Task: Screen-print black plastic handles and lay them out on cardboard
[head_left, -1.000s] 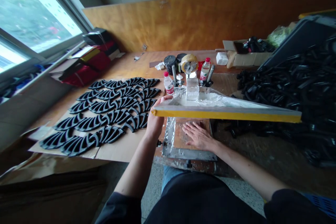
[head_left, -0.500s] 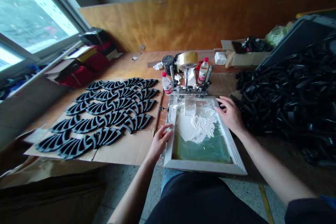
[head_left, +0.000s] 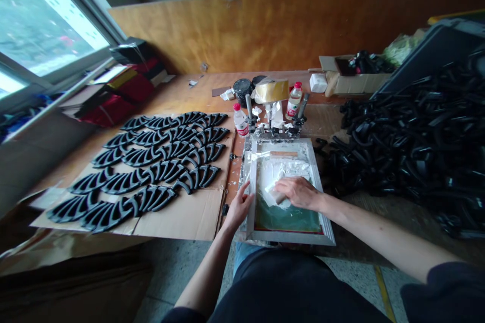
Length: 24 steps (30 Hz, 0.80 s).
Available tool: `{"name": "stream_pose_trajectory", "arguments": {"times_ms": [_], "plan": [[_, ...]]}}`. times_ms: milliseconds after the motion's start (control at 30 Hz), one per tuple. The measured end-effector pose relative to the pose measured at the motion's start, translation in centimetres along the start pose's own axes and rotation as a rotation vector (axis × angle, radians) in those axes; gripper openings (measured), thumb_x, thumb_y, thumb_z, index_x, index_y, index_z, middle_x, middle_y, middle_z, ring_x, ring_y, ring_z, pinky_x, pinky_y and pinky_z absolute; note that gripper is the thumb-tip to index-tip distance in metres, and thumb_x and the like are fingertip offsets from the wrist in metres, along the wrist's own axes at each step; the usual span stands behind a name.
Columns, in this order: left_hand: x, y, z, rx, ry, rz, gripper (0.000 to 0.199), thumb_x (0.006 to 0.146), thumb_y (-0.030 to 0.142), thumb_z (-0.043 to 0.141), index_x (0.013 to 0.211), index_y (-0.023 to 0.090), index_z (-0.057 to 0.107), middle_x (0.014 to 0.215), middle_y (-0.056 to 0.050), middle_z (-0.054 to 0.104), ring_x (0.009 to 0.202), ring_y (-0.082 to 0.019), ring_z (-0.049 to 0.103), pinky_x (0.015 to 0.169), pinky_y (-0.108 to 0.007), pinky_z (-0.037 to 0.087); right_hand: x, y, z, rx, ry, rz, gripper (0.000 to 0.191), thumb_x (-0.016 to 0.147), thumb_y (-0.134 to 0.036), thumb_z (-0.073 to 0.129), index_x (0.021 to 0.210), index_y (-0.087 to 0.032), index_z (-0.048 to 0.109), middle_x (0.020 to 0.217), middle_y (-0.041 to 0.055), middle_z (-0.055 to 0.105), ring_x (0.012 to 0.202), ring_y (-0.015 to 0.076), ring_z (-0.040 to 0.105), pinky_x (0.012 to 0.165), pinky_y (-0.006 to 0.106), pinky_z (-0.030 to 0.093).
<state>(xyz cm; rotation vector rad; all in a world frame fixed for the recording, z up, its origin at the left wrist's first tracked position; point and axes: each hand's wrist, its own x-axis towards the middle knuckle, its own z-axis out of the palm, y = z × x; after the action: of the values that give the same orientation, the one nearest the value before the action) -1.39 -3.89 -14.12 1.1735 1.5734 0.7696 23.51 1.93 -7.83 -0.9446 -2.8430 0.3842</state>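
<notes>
A screen printing frame point(head_left: 291, 236) with pale metal rails and a green mesh point(head_left: 284, 219) lies in front of me. White paint point(head_left: 271, 169) is smeared thickly over the mesh's upper and middle part. My right hand point(head_left: 299, 193) is closed around a squeegee point(head_left: 279, 197), pressed down into the paint; its fingers hide much of the tool. At the frame's left rail, my left hand point(head_left: 239, 207) grips the edge with bent fingers. Behind the frame stands a metal hinge clamp point(head_left: 275, 132) with upright posts, which holds the frame's far end.
Rows of black, ribbed plastic parts point(head_left: 151, 174) cover cardboard point(head_left: 189, 217) on the left. To the right rises a large heap of black parts point(head_left: 401, 146). Two red-capped bottles point(head_left: 241, 120), a tape roll point(head_left: 271, 91) and a black tub point(head_left: 242, 92) stand behind the clamp.
My right hand has left the frame's right rail and taken the squeegee, now lower on the mesh. The frame has shifted and straightened slightly. My left hand stays at the left rail.
</notes>
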Motion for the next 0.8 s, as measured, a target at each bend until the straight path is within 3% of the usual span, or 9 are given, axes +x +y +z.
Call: {"name": "stream_pose_trajectory", "arguments": {"times_ms": [67,133,267,333,433,500,567,700,800], "plan": [[0.1,-0.1,0.0,0.003,0.000,-0.005,0.063,0.085,0.048,0.056,0.141,0.022,0.049,0.063,0.006,0.048,0.055,-0.009,0.042,0.053,-0.020,0.033,-1.2,-0.4,-0.4,0.033,-0.063,-0.092,0.028,0.077,-0.002,0.051,0.094,-0.019,0.066,0.095,0.0040,0.070,0.088,0.0177,0.063,0.072,0.025,0.043],[0.1,0.0,0.0,0.000,-0.001,-0.005,0.064,0.084,0.049,0.057,0.141,0.022,0.049,0.063,0.006,0.048,0.054,-0.009,0.042,0.053,-0.020,0.033,-1.3,-0.3,-1.0,0.074,-0.087,-0.090,0.027,0.074,-0.002,0.054,0.088,-0.021,0.066,0.088,0.0012,0.069,0.085,0.0170,0.063,0.069,0.025,0.042],[-0.1,0.3,0.0,-0.015,0.000,0.000,0.064,0.083,0.049,0.058,0.140,0.020,0.050,0.061,0.006,0.047,0.054,-0.009,0.042,0.053,-0.020,0.033,-0.6,-0.2,-0.4,0.101,0.099,0.053,0.025,0.074,-0.003,0.057,0.087,-0.021,0.067,0.086,0.0013,0.069,0.084,0.0176,0.063,0.069,0.025,0.042],[-0.2,0.4,0.0,-0.023,0.007,0.000,0.065,0.082,0.050,0.058,0.139,0.019,0.051,0.061,0.006,0.048,0.054,-0.009,0.042,0.052,-0.020,0.033,-0.9,-0.7,0.6,0.088,0.184,0.044,0.026,0.076,-0.004,0.057,0.094,-0.020,0.068,0.092,0.0045,0.070,0.086,0.0179,0.063,0.072,0.025,0.044],[-0.3,0.4,0.1,-0.029,0.024,-0.005,0.065,0.082,0.050,0.059,0.138,0.018,0.052,0.062,0.006,0.048,0.054,-0.009,0.041,0.052,-0.020,0.032,-1.8,-1.3,1.6,0.102,0.175,-0.008,0.022,0.080,-0.008,0.059,0.096,-0.020,0.068,0.091,0.0047,0.070,0.083,0.0168,0.064,0.072,0.025,0.046],[-0.3,0.4,0.0,-0.045,0.022,-0.011,0.066,0.081,0.051,0.060,0.138,0.018,0.052,0.061,0.006,0.046,0.053,-0.009,0.040,0.052,-0.020,0.031,-1.5,-1.3,1.2,0.118,0.157,0.042,0.014,0.084,-0.015,0.061,0.094,-0.021,0.068,0.087,0.0022,0.070,0.080,0.0162,0.064,0.070,0.024,0.046],[-0.4,0.7,-0.2,-0.077,-0.005,-0.012,0.068,0.080,0.052,0.061,0.139,0.018,0.050,0.059,0.007,0.043,0.052,-0.008,0.037,0.051,-0.020,0.028,0.1,-0.7,-0.1,0.126,0.192,0.152,0.013,0.086,-0.023,0.064,0.098,-0.024,0.068,0.091,0.0004,0.071,0.081,0.0165,0.065,0.070,0.025,0.046],[-1.1,2.7,-1.2,-0.191,-0.059,-0.001,0.072,0.080,0.055,0.061,0.142,0.020,0.046,0.058,0.008,0.042,0.049,-0.008,0.035,0.048,-0.020,0.026,4.2,2.1,-4.4,0.087,0.307,0.356,0.049,0.084,-0.028,0.068,0.132,-0.031,0.055,0.113,0.0007,0.069,0.090,0.0183,0.066,0.076,0.027,0.049],[-1.9,6.2,-2.2,-0.250,0.032,0.028,0.060,0.083,0.060,0.055,0.126,0.019,0.061,0.065,0.003,0.053,0.054,-0.010,0.044,0.049,-0.021,0.033,3.6,6.1,-8.0,0.109,0.452,0.470,0.052,0.088,-0.033,0.062,0.138,-0.028,0.050,0.099,0.0016,0.072,0.078,0.0170,0.065,0.073,0.028,0.049]]}}
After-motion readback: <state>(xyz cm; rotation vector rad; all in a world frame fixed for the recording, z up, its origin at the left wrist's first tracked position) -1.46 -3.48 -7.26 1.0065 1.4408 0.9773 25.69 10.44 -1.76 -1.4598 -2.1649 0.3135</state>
